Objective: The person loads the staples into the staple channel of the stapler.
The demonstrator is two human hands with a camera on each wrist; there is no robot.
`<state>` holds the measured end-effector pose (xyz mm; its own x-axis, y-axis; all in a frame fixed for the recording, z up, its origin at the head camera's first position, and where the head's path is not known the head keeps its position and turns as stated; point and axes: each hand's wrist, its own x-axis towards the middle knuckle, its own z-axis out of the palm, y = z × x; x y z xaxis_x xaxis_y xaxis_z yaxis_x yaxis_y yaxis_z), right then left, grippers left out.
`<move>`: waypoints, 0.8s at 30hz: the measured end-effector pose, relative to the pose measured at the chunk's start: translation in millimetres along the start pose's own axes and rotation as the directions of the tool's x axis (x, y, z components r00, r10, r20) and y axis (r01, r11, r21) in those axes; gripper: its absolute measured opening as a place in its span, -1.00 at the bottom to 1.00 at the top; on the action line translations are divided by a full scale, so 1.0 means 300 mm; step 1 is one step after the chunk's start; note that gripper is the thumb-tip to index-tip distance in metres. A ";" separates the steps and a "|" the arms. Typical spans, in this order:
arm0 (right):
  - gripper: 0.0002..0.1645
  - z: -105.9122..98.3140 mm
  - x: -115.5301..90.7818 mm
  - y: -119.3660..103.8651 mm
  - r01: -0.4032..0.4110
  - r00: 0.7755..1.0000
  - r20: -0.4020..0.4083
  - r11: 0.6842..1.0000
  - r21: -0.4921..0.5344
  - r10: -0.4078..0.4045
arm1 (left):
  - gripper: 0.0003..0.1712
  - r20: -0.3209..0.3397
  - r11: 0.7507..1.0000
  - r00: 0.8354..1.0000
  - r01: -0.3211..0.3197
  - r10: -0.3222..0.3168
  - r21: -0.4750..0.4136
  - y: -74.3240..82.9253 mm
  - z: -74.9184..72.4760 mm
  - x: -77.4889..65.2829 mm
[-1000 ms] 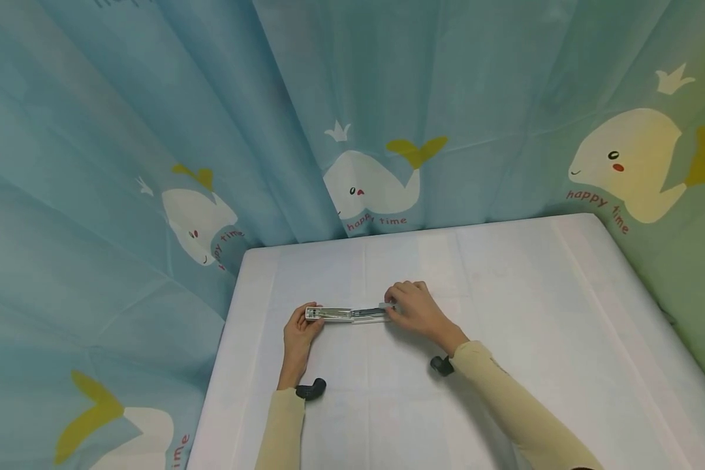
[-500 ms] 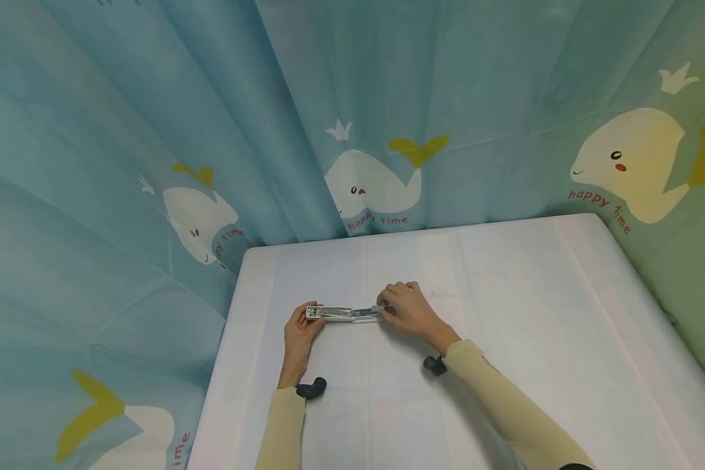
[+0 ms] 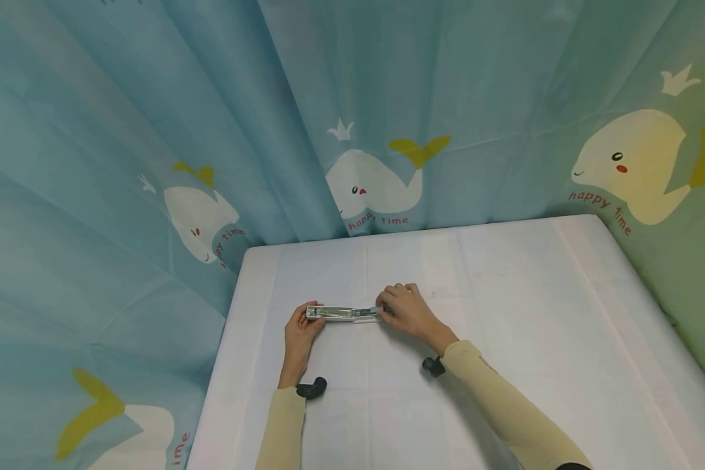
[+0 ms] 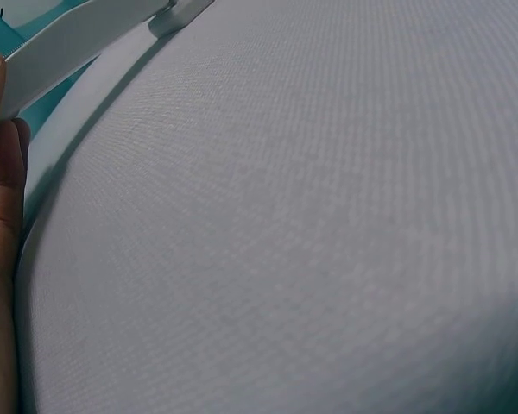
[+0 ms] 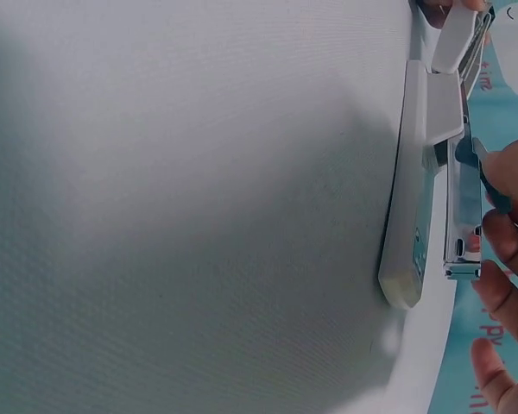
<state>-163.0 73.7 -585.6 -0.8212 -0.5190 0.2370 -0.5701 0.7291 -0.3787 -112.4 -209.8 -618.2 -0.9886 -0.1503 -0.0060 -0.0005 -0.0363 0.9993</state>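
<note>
Seemingly fitting grey piece, pinching it in right hand beside magazine.
Gripping stapler in left hand; probably needing alignment next.

In the centre of the frame are one stapler, one small strip, one left hand and one right hand; below, two beige sleeves and two black wrist cameras. Also one table, four printed whales.
</note>
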 end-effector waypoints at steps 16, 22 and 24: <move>-0.85 0.000 -0.005 -0.004 0.012 1.000 -0.006 1.000 0.006 -0.012 | -0.41 -0.004 1.000 1.000 -0.003 0.003 0.011 -0.006 -0.003 0.006; -0.85 0.006 -0.005 -0.001 0.010 1.000 -0.009 1.000 -0.006 -0.010 | -0.40 -0.006 1.000 1.000 0.006 -0.005 0.025 -0.006 -0.003 0.005; -0.85 0.008 -0.005 -0.001 0.010 1.000 -0.011 1.000 -0.013 -0.010 | -0.40 -0.004 1.000 1.000 0.007 -0.007 0.026 -0.006 -0.003 0.005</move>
<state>-161.7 73.2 -587.9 -0.8157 -0.5214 0.2507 -0.5785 0.7295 -0.3650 -113.6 -210.9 -620.0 -0.9880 -0.1542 -0.0129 -0.0113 -0.0118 0.9999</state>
